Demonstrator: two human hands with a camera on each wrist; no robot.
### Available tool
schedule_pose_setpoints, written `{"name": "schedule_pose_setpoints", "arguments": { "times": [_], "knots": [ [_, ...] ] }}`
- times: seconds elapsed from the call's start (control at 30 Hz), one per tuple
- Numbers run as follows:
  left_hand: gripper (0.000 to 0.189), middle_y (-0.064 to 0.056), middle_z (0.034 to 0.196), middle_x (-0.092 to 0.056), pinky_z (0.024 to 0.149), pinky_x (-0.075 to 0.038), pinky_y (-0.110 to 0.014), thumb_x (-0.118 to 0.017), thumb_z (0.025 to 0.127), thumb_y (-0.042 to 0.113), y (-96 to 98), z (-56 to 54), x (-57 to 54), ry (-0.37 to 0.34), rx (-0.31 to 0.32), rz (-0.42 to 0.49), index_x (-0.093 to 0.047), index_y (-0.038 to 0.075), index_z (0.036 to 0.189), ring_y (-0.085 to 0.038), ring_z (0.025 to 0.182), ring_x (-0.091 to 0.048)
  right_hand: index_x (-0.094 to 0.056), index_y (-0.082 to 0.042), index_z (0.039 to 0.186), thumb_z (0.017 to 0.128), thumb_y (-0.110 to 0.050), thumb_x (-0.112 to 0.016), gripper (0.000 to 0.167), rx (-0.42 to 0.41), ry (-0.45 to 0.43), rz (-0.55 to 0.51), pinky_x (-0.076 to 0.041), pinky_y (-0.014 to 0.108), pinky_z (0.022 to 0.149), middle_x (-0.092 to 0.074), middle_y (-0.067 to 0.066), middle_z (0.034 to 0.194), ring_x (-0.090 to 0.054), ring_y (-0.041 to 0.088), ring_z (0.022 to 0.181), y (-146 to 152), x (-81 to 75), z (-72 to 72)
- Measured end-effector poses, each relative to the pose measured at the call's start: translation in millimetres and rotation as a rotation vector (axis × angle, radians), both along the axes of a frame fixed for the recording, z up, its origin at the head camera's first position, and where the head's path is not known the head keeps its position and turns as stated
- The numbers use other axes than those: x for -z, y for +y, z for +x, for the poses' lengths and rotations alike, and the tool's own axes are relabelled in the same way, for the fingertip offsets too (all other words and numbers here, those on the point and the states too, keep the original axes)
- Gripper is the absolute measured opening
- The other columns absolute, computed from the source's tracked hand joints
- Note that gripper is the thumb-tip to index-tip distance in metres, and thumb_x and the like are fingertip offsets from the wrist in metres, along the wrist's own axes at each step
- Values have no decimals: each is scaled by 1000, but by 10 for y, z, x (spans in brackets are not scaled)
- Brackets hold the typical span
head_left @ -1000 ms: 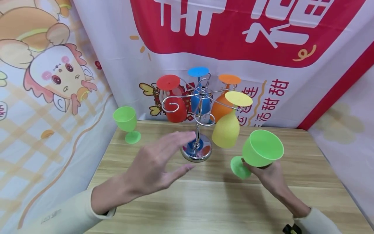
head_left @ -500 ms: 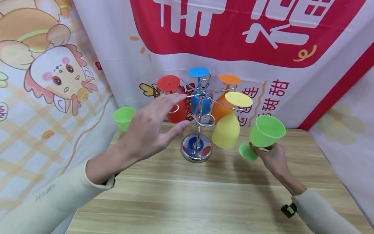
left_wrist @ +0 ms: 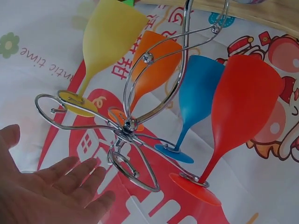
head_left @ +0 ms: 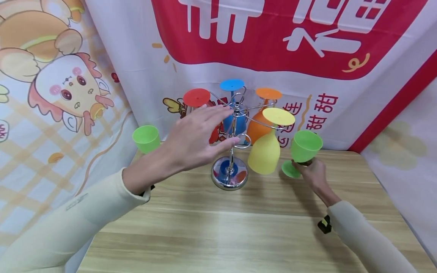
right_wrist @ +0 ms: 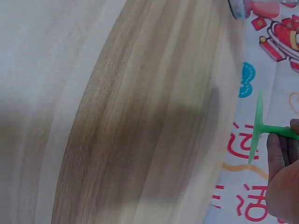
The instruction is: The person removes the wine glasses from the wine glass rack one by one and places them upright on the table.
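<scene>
My right hand (head_left: 315, 173) grips a green goblet (head_left: 306, 147) by its stem, at the right of the rack. In the right wrist view the goblet's foot (right_wrist: 258, 130) juts out past the fingers; the bowl is out of that frame. My left hand (head_left: 201, 136) is spread, fingers straight, near the metal goblet rack (head_left: 229, 181), holding nothing. From the left wrist, the rack's wire loops (left_wrist: 133, 173) lie close to those fingers; I cannot tell if they touch. Upside down on the rack hang a red goblet (left_wrist: 245, 100), a blue goblet (left_wrist: 200, 88), an orange goblet (left_wrist: 154, 60) and a yellow goblet (left_wrist: 110, 37).
A second green goblet (head_left: 146, 139) stands at the table's far left, its lower part hidden behind my left arm. The wooden table (head_left: 218, 235) ends at a printed cloth backdrop (head_left: 143, 57). More patterned cloth (head_left: 41, 151) hangs on the left.
My left hand has risen from in front of the rack's base and moved toward its upper arms. The right hand has carried the green goblet farther back on the table.
</scene>
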State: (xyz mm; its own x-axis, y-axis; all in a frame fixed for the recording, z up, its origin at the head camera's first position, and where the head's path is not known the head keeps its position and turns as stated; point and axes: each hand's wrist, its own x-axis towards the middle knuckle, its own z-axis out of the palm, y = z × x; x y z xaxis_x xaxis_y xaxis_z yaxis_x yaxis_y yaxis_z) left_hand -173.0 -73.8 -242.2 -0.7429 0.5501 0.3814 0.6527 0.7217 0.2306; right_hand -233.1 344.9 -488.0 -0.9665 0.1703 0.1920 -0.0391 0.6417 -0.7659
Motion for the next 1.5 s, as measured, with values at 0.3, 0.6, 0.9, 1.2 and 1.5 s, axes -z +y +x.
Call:
{"name": "schedule_pose_setpoints", "arguments": {
  "times": [0.3, 0.6, 0.9, 1.2, 1.5],
  "knots": [
    [83, -6, 169, -40, 131, -23, -48, -54, 100, 67, 147, -129, 25, -94, -16, -139, -40, 17, 164, -26, 158, -35, -67, 9, 123, 92, -8, -81, 38, 28, -27, -81, -52, 56, 109, -70, 32, 124, -66, 44, 119, -73, 188, -218],
    [84, -7, 170, -38, 132, -20, -47, -45, 102, 70, 190, -224, 82, -133, -24, -184, -36, 16, 166, -26, 159, -33, -62, 10, 130, 92, -6, -80, 45, 45, -54, -129, -48, 56, 114, -66, 32, 133, -61, 45, 129, -145, 321, -374],
    [85, -6, 173, -33, 133, -16, -48, -42, 103, 69, 194, -249, 107, -152, -27, -214, -33, 15, 167, -26, 161, -28, -60, 9, 133, 91, -8, -80, 49, 57, -81, -128, -49, 57, 113, -63, 33, 137, -60, 47, 131, -170, 391, -432],
    [82, -5, 176, -22, 133, -11, -49, -33, 106, 68, 195, -272, 124, -152, -8, -291, -26, 16, 169, -27, 164, -18, -62, 9, 130, 92, -9, -80, 46, 65, -78, -102, -48, 58, 113, -65, 32, 134, -60, 47, 130, -164, 408, -431],
    [83, -4, 178, -16, 134, -8, -48, -29, 106, 69, 202, -267, 126, -160, -3, -333, -21, 17, 170, -25, 165, -13, -62, 7, 134, 96, -12, -77, 45, -22, -84, -83, -55, 55, 105, -69, 29, 131, -68, 44, 121, -62, 383, -294]
  ]
}}
